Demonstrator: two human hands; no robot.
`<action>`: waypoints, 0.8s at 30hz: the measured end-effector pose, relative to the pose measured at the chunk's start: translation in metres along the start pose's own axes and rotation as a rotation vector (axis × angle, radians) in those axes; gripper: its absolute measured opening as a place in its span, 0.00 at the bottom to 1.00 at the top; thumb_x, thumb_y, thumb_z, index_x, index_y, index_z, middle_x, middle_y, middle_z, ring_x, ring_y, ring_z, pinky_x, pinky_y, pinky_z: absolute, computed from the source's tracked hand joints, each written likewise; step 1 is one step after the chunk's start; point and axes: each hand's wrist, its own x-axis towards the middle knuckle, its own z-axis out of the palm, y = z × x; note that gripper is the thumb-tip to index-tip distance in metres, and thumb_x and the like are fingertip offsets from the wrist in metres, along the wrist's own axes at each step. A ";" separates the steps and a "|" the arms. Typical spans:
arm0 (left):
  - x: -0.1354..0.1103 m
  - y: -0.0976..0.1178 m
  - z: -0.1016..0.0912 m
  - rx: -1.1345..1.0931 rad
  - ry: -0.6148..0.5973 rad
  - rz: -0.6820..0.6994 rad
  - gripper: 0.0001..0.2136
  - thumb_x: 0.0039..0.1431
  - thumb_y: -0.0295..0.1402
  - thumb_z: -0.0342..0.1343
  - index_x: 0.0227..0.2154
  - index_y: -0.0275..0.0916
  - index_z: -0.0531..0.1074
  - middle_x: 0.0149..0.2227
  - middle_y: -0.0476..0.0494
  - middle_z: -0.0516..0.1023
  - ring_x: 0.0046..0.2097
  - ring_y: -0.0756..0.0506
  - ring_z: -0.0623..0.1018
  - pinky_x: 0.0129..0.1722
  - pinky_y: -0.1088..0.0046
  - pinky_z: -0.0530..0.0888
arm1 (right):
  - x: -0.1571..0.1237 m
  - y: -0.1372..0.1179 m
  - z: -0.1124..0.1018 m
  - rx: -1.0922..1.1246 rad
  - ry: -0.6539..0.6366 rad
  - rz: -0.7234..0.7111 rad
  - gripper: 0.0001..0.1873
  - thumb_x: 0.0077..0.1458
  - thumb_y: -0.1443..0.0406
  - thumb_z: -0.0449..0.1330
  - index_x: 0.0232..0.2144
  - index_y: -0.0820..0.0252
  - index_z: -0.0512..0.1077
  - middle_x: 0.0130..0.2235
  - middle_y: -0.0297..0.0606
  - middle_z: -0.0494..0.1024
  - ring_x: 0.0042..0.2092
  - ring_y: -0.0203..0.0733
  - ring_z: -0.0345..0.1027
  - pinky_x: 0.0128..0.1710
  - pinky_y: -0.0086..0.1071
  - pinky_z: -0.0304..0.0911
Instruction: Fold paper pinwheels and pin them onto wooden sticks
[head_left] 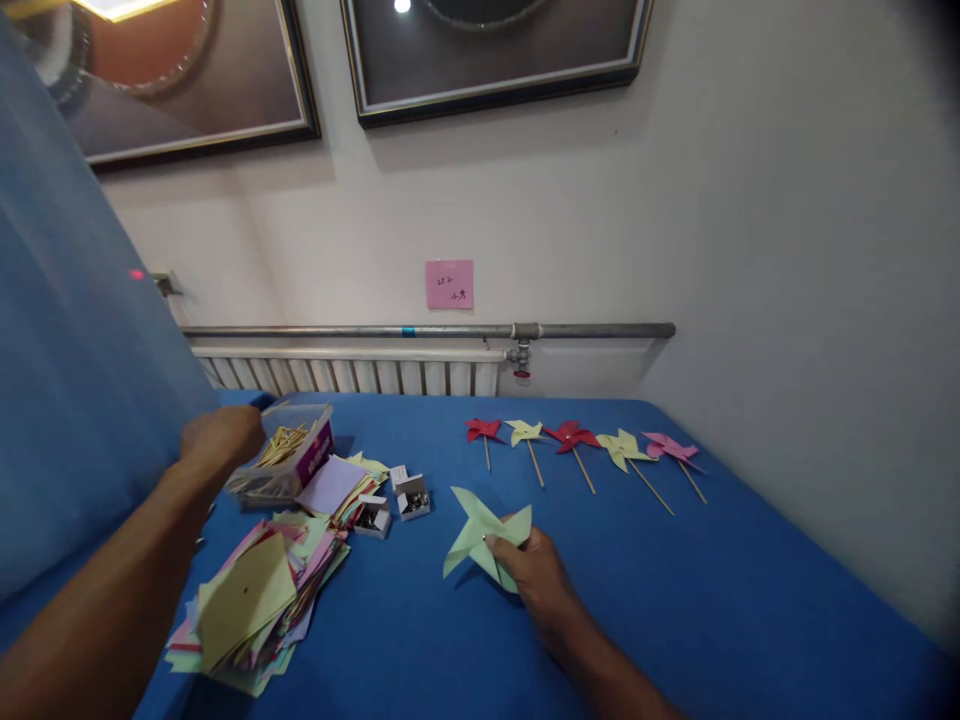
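Observation:
A pale green paper pinwheel (474, 538), with a pin at its centre and no stick showing, is held just above the table by my right hand (541, 582). My thumb presses near the pin. My left hand (223, 438) reaches to the left side of a clear plastic box (315, 452) of thin wooden sticks (283, 445). Its fingers look curled but are mostly hidden, so I cannot tell what they hold. Two small white boxes with dark metal pins, an open one (412, 497) and another (372, 517), stand between the plastic box and the pinwheel.
Stacked coloured paper sheets (247, 600) lie at the left front, with more paper (334, 485) behind. Several finished pinwheels on sticks, including a red one (572, 436), line the back right of the blue table (675, 600). A blue curtain (75, 330) hangs at left.

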 end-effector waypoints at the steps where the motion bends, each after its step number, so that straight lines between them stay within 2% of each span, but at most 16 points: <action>1: -0.008 0.002 -0.003 0.023 0.011 -0.021 0.11 0.67 0.33 0.55 0.39 0.33 0.81 0.33 0.36 0.83 0.47 0.30 0.80 0.48 0.55 0.70 | 0.001 0.000 0.000 0.003 0.007 0.004 0.21 0.39 0.51 0.72 0.32 0.58 0.77 0.25 0.31 0.79 0.28 0.43 0.70 0.27 0.32 0.62; 3: -0.028 0.013 -0.005 0.035 0.030 -0.004 0.15 0.69 0.32 0.50 0.49 0.32 0.79 0.40 0.32 0.84 0.48 0.28 0.79 0.48 0.55 0.70 | 0.002 -0.001 0.001 0.011 0.021 0.027 0.22 0.36 0.51 0.73 0.31 0.58 0.77 0.24 0.31 0.79 0.27 0.44 0.70 0.27 0.33 0.63; 4: -0.039 0.022 -0.003 -0.016 0.043 0.070 0.18 0.70 0.32 0.47 0.51 0.29 0.78 0.43 0.29 0.84 0.49 0.28 0.79 0.48 0.54 0.69 | 0.001 -0.003 0.001 0.026 0.024 0.036 0.22 0.35 0.51 0.74 0.30 0.57 0.77 0.24 0.32 0.79 0.28 0.46 0.71 0.27 0.34 0.64; 6: -0.059 0.046 0.009 -0.089 -0.019 0.198 0.18 0.71 0.33 0.46 0.50 0.34 0.80 0.44 0.34 0.85 0.48 0.35 0.80 0.47 0.63 0.69 | -0.003 -0.009 0.001 0.099 0.013 0.027 0.22 0.37 0.52 0.74 0.32 0.57 0.77 0.27 0.34 0.82 0.30 0.48 0.75 0.29 0.35 0.67; 8: -0.075 0.074 0.029 -0.173 -0.102 0.330 0.16 0.70 0.34 0.48 0.45 0.40 0.83 0.40 0.42 0.85 0.42 0.42 0.80 0.43 0.71 0.69 | -0.008 -0.017 0.001 0.225 -0.005 0.005 0.21 0.41 0.52 0.74 0.34 0.56 0.77 0.29 0.35 0.83 0.33 0.50 0.77 0.33 0.37 0.70; 10: -0.087 0.101 0.055 -0.340 -0.211 0.495 0.14 0.68 0.33 0.50 0.39 0.39 0.83 0.35 0.42 0.84 0.39 0.44 0.79 0.38 0.72 0.67 | -0.012 -0.025 -0.001 0.331 -0.016 -0.001 0.20 0.42 0.52 0.74 0.34 0.55 0.76 0.30 0.34 0.83 0.35 0.52 0.79 0.35 0.37 0.72; 13: -0.103 0.131 0.096 -0.575 -0.299 0.567 0.14 0.67 0.34 0.50 0.35 0.39 0.81 0.30 0.46 0.80 0.34 0.45 0.76 0.34 0.72 0.64 | -0.010 -0.035 -0.006 0.413 0.008 -0.003 0.21 0.40 0.53 0.76 0.32 0.54 0.76 0.29 0.33 0.83 0.36 0.52 0.79 0.33 0.37 0.73; 15: -0.113 0.141 0.119 -0.722 -0.292 0.564 0.15 0.68 0.35 0.48 0.33 0.39 0.80 0.29 0.46 0.78 0.34 0.45 0.75 0.35 0.72 0.64 | -0.006 -0.039 -0.010 0.455 0.053 -0.015 0.21 0.37 0.55 0.78 0.31 0.55 0.75 0.28 0.32 0.82 0.34 0.49 0.79 0.32 0.37 0.73; 18: -0.128 0.147 0.138 -0.761 -0.260 0.647 0.12 0.63 0.33 0.52 0.29 0.39 0.79 0.33 0.44 0.78 0.39 0.44 0.75 0.40 0.71 0.65 | 0.001 -0.040 -0.017 0.483 0.079 -0.043 0.20 0.37 0.57 0.79 0.30 0.55 0.75 0.26 0.31 0.81 0.32 0.47 0.78 0.32 0.37 0.74; 20: -0.135 0.148 0.141 -0.774 -0.353 0.700 0.11 0.62 0.32 0.52 0.28 0.39 0.78 0.34 0.44 0.77 0.38 0.44 0.74 0.39 0.71 0.65 | 0.003 -0.041 -0.020 0.491 0.079 -0.057 0.18 0.39 0.58 0.79 0.30 0.55 0.76 0.27 0.31 0.81 0.33 0.47 0.78 0.32 0.37 0.75; 22: -0.140 0.149 0.140 -0.788 -0.496 0.707 0.10 0.61 0.31 0.52 0.28 0.39 0.78 0.30 0.47 0.75 0.34 0.45 0.72 0.35 0.72 0.63 | 0.004 -0.041 -0.021 0.514 0.088 -0.054 0.18 0.38 0.59 0.79 0.29 0.55 0.76 0.29 0.32 0.82 0.35 0.47 0.79 0.34 0.37 0.77; 24: -0.143 0.149 0.137 -0.779 -0.588 0.705 0.09 0.58 0.29 0.52 0.27 0.40 0.77 0.26 0.50 0.72 0.31 0.46 0.70 0.32 0.72 0.60 | 0.004 -0.041 -0.021 0.530 0.092 -0.030 0.19 0.37 0.60 0.80 0.28 0.55 0.76 0.30 0.32 0.83 0.36 0.47 0.80 0.35 0.38 0.78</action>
